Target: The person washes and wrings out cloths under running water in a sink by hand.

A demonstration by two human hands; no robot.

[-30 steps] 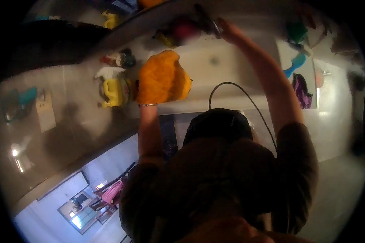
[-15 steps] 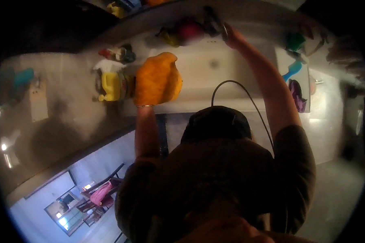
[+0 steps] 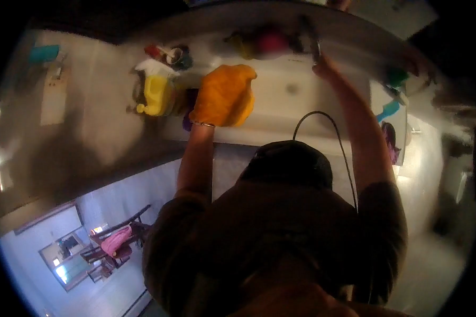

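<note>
Pale basin (image 3: 280, 119) across the middle. Orange cloth (image 3: 225, 95) at its left side, covering the left hand (image 3: 217, 103), so idk if that's open or closed. Yellow jug (image 3: 156, 95) just left of it. Dark upright thing (image 3: 313, 39) at the far side, right hand (image 3: 327, 67) by its near end, grip too blurry tbh. Turquoise brush-like thing (image 3: 388, 111) off right.
</note>
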